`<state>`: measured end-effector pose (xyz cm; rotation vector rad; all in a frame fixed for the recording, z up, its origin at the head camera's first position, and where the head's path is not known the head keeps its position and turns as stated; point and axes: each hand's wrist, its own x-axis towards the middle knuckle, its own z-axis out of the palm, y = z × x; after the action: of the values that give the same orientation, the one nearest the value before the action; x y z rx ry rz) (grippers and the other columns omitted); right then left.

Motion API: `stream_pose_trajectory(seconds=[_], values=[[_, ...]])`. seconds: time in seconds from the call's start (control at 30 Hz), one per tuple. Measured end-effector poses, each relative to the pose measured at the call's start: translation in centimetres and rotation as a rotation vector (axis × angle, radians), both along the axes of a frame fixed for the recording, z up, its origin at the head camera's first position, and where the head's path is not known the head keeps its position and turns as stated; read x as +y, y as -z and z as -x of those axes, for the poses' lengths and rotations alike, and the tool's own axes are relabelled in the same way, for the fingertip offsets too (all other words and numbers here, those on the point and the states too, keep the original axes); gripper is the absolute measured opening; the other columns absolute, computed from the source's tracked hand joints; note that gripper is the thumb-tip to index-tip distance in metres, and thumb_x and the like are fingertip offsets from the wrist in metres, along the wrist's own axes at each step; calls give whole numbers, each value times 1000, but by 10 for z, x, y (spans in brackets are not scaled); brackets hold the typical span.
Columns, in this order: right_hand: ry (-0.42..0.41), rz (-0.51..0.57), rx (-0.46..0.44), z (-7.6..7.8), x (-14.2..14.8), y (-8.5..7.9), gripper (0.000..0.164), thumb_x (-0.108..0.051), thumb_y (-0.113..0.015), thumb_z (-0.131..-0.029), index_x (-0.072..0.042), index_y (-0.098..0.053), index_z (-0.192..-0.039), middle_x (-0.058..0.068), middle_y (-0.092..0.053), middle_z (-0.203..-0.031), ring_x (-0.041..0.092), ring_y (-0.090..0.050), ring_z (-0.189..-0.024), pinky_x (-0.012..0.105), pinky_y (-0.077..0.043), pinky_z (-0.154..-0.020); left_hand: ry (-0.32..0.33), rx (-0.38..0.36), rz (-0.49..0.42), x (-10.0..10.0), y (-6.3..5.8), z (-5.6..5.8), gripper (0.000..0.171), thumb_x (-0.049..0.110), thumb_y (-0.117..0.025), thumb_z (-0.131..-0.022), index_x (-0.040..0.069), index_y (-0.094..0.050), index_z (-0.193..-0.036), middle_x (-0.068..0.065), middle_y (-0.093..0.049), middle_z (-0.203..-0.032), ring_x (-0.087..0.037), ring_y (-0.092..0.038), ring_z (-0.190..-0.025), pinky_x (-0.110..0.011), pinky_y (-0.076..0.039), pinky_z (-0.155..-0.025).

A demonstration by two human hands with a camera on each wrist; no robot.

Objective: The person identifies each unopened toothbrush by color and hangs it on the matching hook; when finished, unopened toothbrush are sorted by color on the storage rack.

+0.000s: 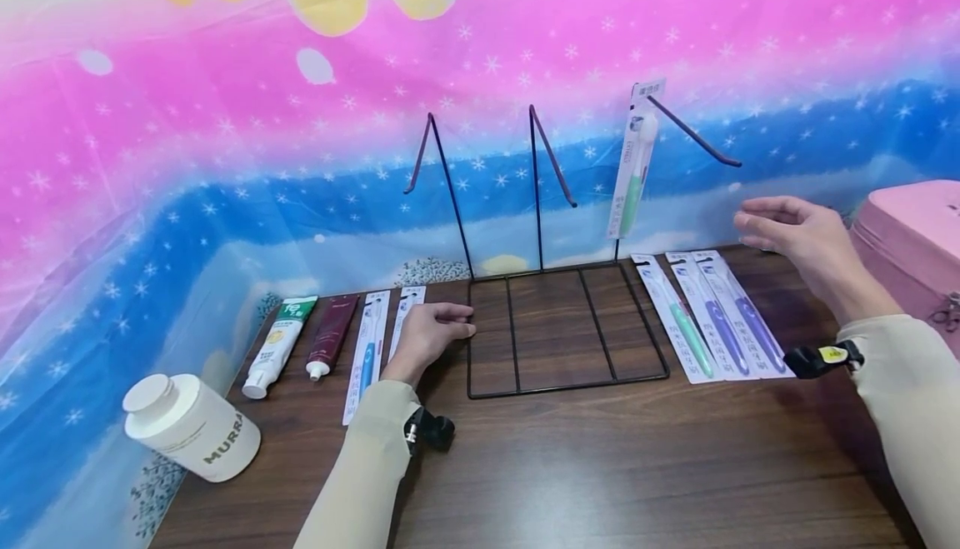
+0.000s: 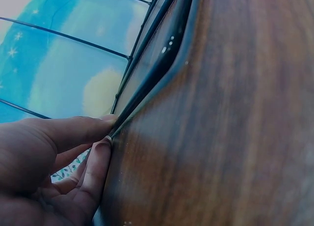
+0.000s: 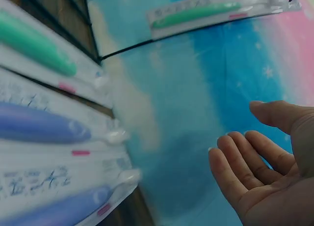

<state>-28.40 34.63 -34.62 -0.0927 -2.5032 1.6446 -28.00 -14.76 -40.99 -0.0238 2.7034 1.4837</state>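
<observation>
My left hand (image 1: 429, 334) pinches the left side wire of a black wire display rack (image 1: 517, 391) between thumb and fingers, as the left wrist view shows. The rack's base lies on the table, with three hooked prongs rising behind. A packaged green toothbrush (image 1: 632, 191) hangs from the rightmost hook. To the right of that hook, my right hand (image 1: 798, 245) is in the air with relaxed fingers and nothing in it. Below it on the table lie a packaged green toothbrush (image 1: 686, 328) and two packaged purple toothbrushes (image 3: 44, 123).
Left of the rack lie packaged toothbrushes (image 1: 367, 357), a dark red tube (image 1: 332, 336) and a white and green tube (image 1: 280, 347). A white bottle (image 1: 192, 428) stands at the table's left edge. A pink case (image 1: 911, 241) is at the right, and a patterned cloth hangs behind.
</observation>
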Motion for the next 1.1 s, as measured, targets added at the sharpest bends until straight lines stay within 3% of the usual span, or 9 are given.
stream_pose_trajectory(seconds=[0.1,0.2,0.37,0.53,1.1], values=[[4,-10,-29,2,5,9,74,-52,-71,-82,-10,-49,-139,-14,-62,-110,1,-66,-86,54,-33,-102,0,1,0,1,1,1,24,16,-77,-84,17,-75,-108,-2,-67,-109,-21,-60,-100,-41,-47,-87],[1,-31,-46,5,7,16,76,-54,-71,-81,-9,-50,-138,-13,-63,-109,5,-67,-89,57,-34,-101,-6,3,-2,0,2,1,23,16,-77,-84,17,-76,-107,-1,-67,-110,-20,-59,-102,-40,-47,-88],[-1,-121,-91,10,12,27,81,-59,-69,-80,-7,-48,-138,11,-56,-129,28,-64,-108,61,-32,-100,13,7,-9,0,2,2,24,16,-76,-85,17,-75,-109,-2,-67,-111,-20,-60,-102,-41,-47,-88],[-42,-158,-123,15,16,40,83,-57,-67,-83,-1,-45,-140,24,-47,-138,39,-58,-114,57,-35,-101,16,5,-4,1,1,2,24,15,-76,-85,16,-75,-109,-3,-67,-111,-21,-59,-102,-41,-47,-87],[-89,-260,-208,18,27,58,77,-50,-68,-87,4,-46,-137,29,-46,-135,36,-60,-110,51,-45,-93,33,-1,2,1,-1,1,27,16,-76,-85,16,-74,-112,-4,-66,-115,-21,-60,-103,-41,-47,-88]])
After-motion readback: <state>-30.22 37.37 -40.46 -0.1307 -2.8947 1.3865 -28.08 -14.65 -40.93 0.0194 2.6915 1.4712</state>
